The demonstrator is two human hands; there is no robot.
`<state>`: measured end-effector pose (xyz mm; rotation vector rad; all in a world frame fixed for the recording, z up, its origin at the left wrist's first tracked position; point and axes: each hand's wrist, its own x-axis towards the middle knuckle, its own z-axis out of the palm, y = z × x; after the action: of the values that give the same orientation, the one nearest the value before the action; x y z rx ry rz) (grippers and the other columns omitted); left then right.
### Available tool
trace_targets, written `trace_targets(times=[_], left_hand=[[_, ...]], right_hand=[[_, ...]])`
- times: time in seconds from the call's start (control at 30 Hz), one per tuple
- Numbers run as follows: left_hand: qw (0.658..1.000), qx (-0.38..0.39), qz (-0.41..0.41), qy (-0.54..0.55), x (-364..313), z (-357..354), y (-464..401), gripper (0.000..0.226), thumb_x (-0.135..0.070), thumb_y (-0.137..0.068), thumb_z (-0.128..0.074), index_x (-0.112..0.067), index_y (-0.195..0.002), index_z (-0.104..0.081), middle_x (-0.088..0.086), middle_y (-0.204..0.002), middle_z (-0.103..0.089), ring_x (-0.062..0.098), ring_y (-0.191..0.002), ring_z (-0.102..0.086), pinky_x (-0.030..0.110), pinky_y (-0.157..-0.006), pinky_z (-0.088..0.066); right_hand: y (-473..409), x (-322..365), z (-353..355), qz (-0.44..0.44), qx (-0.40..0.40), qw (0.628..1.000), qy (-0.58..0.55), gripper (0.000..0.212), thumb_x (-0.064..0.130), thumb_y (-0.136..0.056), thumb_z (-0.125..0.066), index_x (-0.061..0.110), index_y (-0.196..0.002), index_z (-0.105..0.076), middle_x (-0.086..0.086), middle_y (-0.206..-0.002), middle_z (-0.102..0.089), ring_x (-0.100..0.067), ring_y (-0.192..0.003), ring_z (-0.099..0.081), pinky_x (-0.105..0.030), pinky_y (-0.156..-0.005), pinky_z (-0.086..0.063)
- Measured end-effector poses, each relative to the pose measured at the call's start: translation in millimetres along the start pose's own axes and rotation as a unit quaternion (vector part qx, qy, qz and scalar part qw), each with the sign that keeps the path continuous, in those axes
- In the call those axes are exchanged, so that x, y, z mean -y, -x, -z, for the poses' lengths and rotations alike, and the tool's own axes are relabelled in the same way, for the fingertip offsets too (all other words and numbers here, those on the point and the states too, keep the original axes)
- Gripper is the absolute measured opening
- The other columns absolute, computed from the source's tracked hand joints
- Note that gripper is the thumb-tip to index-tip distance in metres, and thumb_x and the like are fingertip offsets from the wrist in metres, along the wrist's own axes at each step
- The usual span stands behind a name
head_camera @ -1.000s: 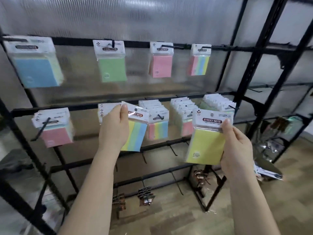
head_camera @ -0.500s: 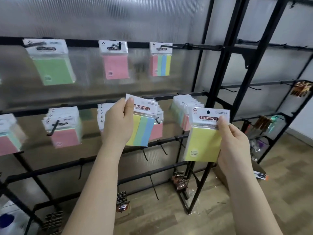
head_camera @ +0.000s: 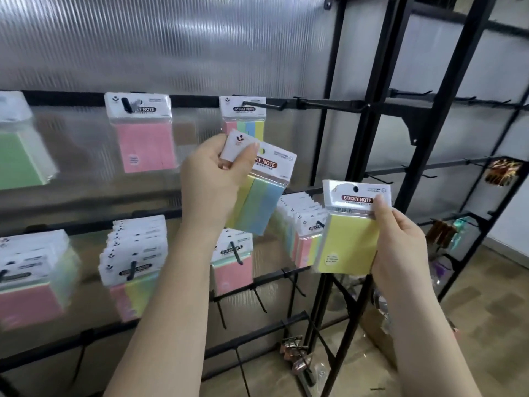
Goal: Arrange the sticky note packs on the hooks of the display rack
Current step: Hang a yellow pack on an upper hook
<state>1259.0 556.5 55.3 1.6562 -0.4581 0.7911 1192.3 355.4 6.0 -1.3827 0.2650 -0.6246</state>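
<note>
Left hand (head_camera: 213, 179) pinches a striped sticky note pack (head_camera: 259, 193) by its header, mid-frame, just under the top-row hook (head_camera: 259, 105). Right hand (head_camera: 400, 242) grips a yellow pack (head_camera: 347, 242) at lower right, off the display rack (head_camera: 369, 133).

"STICKY NOTE" on yellow pack's header (head_camera: 357, 198), on hanging pink pack (head_camera: 139, 109), on hanging striped pack (head_camera: 244, 109)

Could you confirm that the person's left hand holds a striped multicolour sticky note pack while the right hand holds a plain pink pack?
Not quite: the head view shows the right hand holding a plain yellow sticky note pack, not a pink one. The left hand does hold the striped multicolour sticky note pack.
</note>
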Motion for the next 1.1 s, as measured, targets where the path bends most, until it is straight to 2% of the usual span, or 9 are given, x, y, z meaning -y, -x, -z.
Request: trace_targets(times=[0.07, 0.23, 0.43, 0.57, 0.77, 0.93, 1.1], left_hand=[[1.0, -0.004, -0.014, 0.001, -3, -8, -8, 0.009, -0.025, -0.088, -0.065, -0.031, -0.082, -0.061, -0.024, -0.077, -0.064, -0.009, -0.073, -0.064, 0.011, -0.059, -0.05], [0.996, -0.065, -0.062, -0.009, -7, -24, -25, 0.006, -0.031, -0.087, -0.066, -0.027, -0.085, -0.062, -0.023, -0.079, -0.063, -0.003, -0.077, -0.065, 0.032, -0.066, -0.057], [0.985, -0.143, -0.092, -0.04, -16, -45, -41, 0.016, -0.032, -0.087, -0.064, -0.018, -0.081, -0.061, -0.018, -0.073, -0.063, 0.003, -0.071, -0.063, 0.026, -0.06, -0.051], [0.978, -0.181, -0.077, -0.064, -18, -55, -44, 0.016, -0.031, -0.087, -0.064, -0.027, -0.073, -0.057, -0.023, -0.064, -0.06, -0.004, -0.063, -0.058, 0.019, -0.057, -0.045], [0.979, -0.18, -0.065, -0.077, -11, -65, -43, 0.016, -0.028, -0.087, -0.064, -0.014, -0.079, -0.062, -0.016, -0.068, -0.061, -0.002, -0.062, -0.057, 0.023, -0.056, -0.045], [0.978, -0.175, -0.062, -0.092, -8, -65, -47, 0.015, -0.025, -0.088, -0.064, -0.013, -0.078, -0.061, -0.017, -0.065, -0.058, -0.006, -0.06, -0.054, 0.013, -0.053, -0.04], [0.98, -0.166, -0.05, -0.099, 9, -66, -53, 0.014, -0.028, -0.089, -0.063, -0.016, -0.081, -0.061, -0.015, -0.071, -0.061, -0.002, -0.065, -0.058, 0.02, -0.057, -0.046]], right_hand=[[-10, -4, -2, 0.005, 0.007, 1.0, 0.011, 0.038, 0.043, -0.094, -0.053, 0.029, -0.064, -0.073, 0.01, -0.065, -0.068, -0.022, -0.074, -0.06, -0.043, -0.076, -0.047], [-34, -11, -1, -0.001, 0.034, 0.999, 0.003, 0.038, 0.042, -0.094, -0.054, 0.032, -0.062, -0.073, 0.009, -0.065, -0.068, -0.024, -0.077, -0.058, -0.041, -0.076, -0.044], [-62, -13, 5, -0.023, 0.097, 0.995, 0.006, 0.038, 0.044, -0.093, -0.055, 0.027, -0.063, -0.072, 0.002, -0.073, -0.067, -0.023, -0.078, -0.055, -0.039, -0.074, -0.04], [-75, -14, 11, -0.027, 0.133, 0.991, 0.006, 0.036, 0.043, -0.093, -0.055, 0.028, -0.067, -0.074, 0.002, -0.077, -0.071, -0.022, -0.08, -0.058, -0.039, -0.078, -0.043], [-80, -18, 13, -0.042, 0.16, 0.986, -0.008, 0.038, 0.039, -0.094, -0.055, 0.031, -0.062, -0.074, 0.007, -0.07, -0.071, -0.019, -0.077, -0.058, -0.037, -0.077, -0.042], [-82, -21, 9, -0.044, 0.176, 0.983, -0.026, 0.038, 0.037, -0.095, -0.054, 0.029, -0.064, -0.075, 0.005, -0.072, -0.072, -0.018, -0.075, -0.06, -0.037, -0.077, -0.044], [-84, -24, 7, -0.049, 0.183, 0.982, -0.024, 0.036, 0.038, -0.095, -0.054, 0.03, -0.067, -0.076, 0.004, -0.078, -0.074, -0.019, -0.08, -0.062, -0.039, -0.082, -0.047]])
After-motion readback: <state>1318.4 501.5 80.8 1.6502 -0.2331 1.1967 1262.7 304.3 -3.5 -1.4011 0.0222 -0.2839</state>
